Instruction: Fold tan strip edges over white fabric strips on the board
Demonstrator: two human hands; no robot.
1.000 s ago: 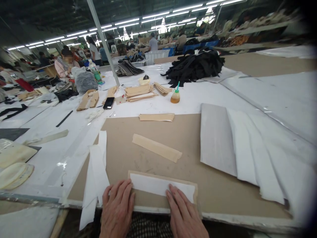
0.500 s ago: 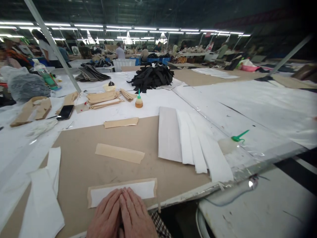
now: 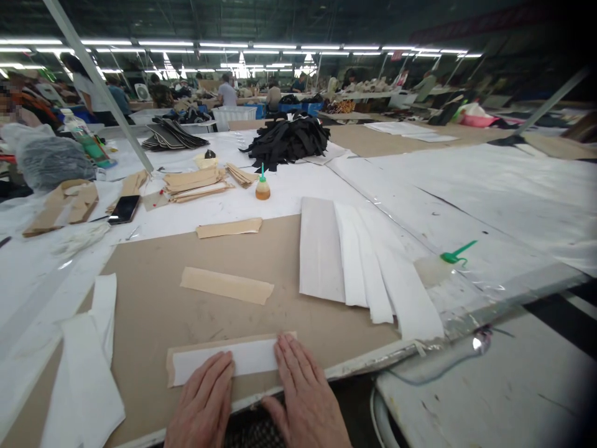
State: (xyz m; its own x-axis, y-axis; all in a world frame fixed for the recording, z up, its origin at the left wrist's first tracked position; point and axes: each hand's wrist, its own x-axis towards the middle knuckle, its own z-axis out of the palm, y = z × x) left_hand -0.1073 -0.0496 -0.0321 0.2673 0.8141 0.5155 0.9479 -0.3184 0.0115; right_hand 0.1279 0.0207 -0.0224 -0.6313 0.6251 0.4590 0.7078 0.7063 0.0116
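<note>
Left hand [image 3: 203, 401]: lying flat, palm down, fingers stretched out and close together, gripping nothing; the fingertips are pressing on the left half of the white strip [image 3: 247, 358].
Right hand [image 3: 305, 395]: likewise spread flat and holding nothing; the fingertips are resting on the strip's right end, well apart from the left hand.
Work piece: the white strip is lying on a slightly larger tan backing piece [image 3: 170, 367], whose margin is showing along the top and left. Both are sitting at the near edge of the brown board [image 3: 153, 298], which is covering the near edge of the table [image 3: 466, 186].
Step (judged): the worker is pressing the strip down onto the backing with the flats of the fingers.
Technique (judged): even pressure from flat fingers is suiting this better than fingertips alone. Working from the middle toward the ends is likely pushing out bubbles. The tan margin is serving as a check that the strip is sitting square.
Risk (judged): sliding under load could be skewing the strip, and the right end lies close to the board's near edge.
Surroundings: a loose tan strip [image 3: 227, 285] is lying mid-board; fanned white sheets [image 3: 354, 261] are overlapping the board's right edge; a glue bottle [image 3: 262, 186] is standing beyond the far edge.
</note>
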